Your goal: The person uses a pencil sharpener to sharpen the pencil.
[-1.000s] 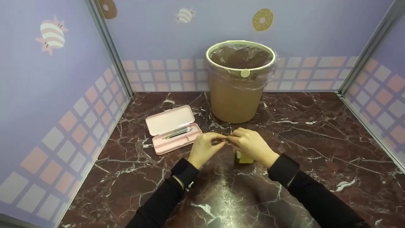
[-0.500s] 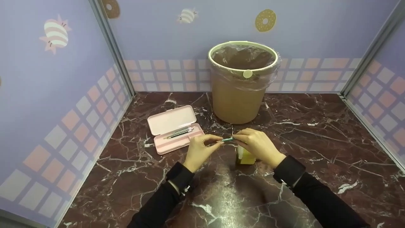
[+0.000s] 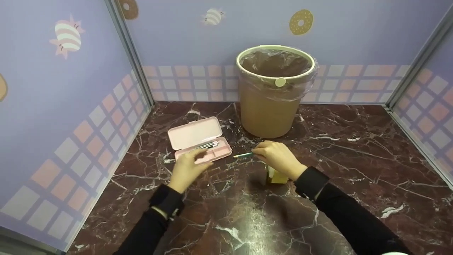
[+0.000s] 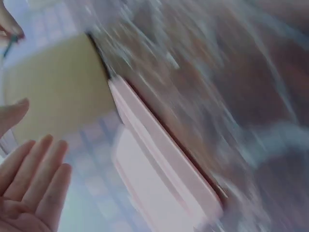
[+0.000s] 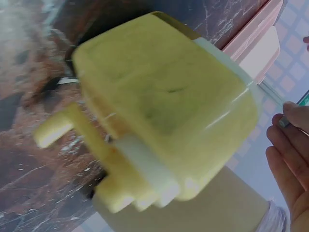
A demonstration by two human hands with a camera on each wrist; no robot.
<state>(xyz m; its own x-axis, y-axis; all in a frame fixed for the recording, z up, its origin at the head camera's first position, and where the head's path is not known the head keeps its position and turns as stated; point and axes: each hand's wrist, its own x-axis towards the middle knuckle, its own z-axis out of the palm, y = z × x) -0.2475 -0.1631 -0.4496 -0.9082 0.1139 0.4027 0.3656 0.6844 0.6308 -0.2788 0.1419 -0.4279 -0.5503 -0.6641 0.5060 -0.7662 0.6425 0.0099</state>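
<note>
My right hand (image 3: 277,156) pinches a green pencil (image 3: 242,155) by one end. Its bare pointed tip faces left. Just below that hand stands a yellow crank pencil sharpener (image 3: 279,177), partly covered by the hand in the head view; the right wrist view shows the sharpener's body (image 5: 169,82) and crank handle (image 5: 53,131). My left hand (image 3: 187,170) is apart from the pencil, in front of the open pink pencil case (image 3: 194,132), with nothing in its fingers. Straight, spread fingers (image 4: 46,181) show in the left wrist view. Slim pencils or pens (image 3: 208,145) lie in the case.
Behind the hands stands a tall tan bin (image 3: 269,115) lined with a clear bag. The dark red marbled table (image 3: 347,148) is enclosed by patterned panels (image 3: 191,46) at the back and both sides.
The left hand has let go of the pencil and moved left toward the pencil case, its fingers spreading. The right hand keeps the pencil, which now shows its pointed tip.
</note>
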